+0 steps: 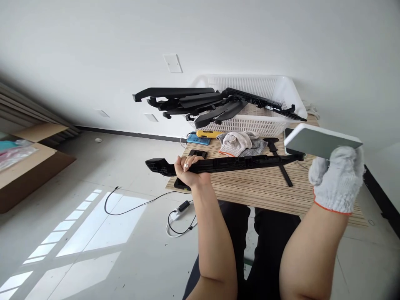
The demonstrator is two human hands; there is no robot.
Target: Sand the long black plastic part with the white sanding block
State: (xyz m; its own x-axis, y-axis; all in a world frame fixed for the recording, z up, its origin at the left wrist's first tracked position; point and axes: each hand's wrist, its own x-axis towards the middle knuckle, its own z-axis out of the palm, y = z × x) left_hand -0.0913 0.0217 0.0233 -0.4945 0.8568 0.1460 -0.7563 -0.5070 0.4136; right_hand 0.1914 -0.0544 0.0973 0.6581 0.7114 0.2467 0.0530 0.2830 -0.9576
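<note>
My bare left hand, with a ring on one finger, is closed around a long black plastic strip that lies lengthwise over the striped wooden table. The strip's left end sticks out past the table edge. My right hand wears a white knit glove with an orange cuff and grips a flat white and grey rectangular block, raised above the table's right side.
A white mesh basket at the table's back holds several long black plastic parts jutting left. A spare glove, a yellow tool and a blue item lie before it. Cables and a power strip lie on the floor; a cardboard box stands left.
</note>
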